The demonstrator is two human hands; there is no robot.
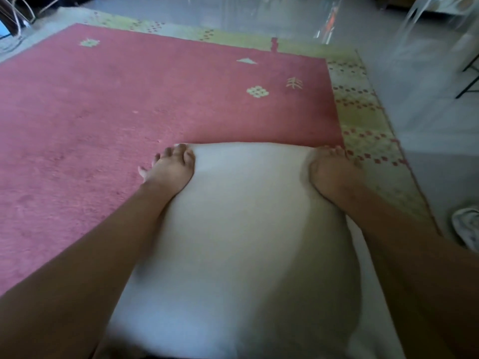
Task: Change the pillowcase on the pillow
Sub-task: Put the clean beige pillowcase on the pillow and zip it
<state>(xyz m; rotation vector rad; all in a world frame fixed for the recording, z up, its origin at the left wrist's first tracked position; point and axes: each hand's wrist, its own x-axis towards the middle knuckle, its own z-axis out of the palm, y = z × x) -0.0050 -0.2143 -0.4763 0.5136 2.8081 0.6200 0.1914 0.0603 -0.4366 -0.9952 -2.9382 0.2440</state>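
A plump white pillow (241,229) lies on the rug in front of me, its long side running away from me. My left hand (172,165) grips its far left corner with the fingers curled over the edge. My right hand (330,168) holds the far right corner, blurred by motion. A flatter strip of white fabric (373,294) shows along the pillow's right side beneath my right forearm; whether it is the pillowcase I cannot tell.
A pink rug (129,104) with a yellow-green patterned border (363,117) covers the floor. Grey floor lies to the right. A crumpled white cloth (466,226) sits at the right edge. Clear chair legs (420,19) and a dark metal leg (469,81) stand at the far right; cables (18,19) run far left.
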